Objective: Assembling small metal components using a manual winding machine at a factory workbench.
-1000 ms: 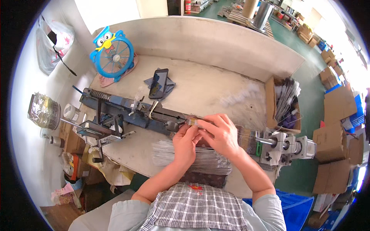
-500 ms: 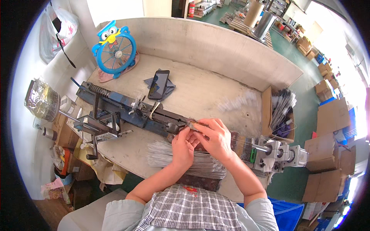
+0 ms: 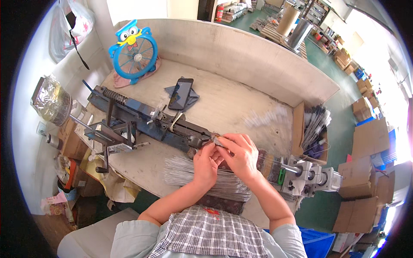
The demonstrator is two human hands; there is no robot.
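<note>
My left hand (image 3: 206, 167) and my right hand (image 3: 241, 155) meet at the right end of a long dark metal bench fixture (image 3: 161, 129). My right thumb and fingers pinch around a small greyish piece at the fixture's tip, too small to name. Close beside them, my left fingers are curled together, and whatever they hold is hidden. Below both hands lies a thick bundle of thin grey wires (image 3: 183, 172), partly covered by my left wrist. A rounded dark metal part (image 3: 194, 142) of the fixture sits just left of my fingertips.
A phone (image 3: 181, 93) lies on a dark cloth behind the fixture. A blue toy-shaped fan (image 3: 135, 58) stands at the back left. To the right are a shaft-and-block metal mechanism (image 3: 312, 175) and a cardboard box (image 3: 297, 129) with wire bundles. A crank handle (image 3: 102, 169) juts out front left.
The whole view has shifted slightly, with the bench items appearing a little further right. My hands stay at the fixture's tip, with only small finger movement.
</note>
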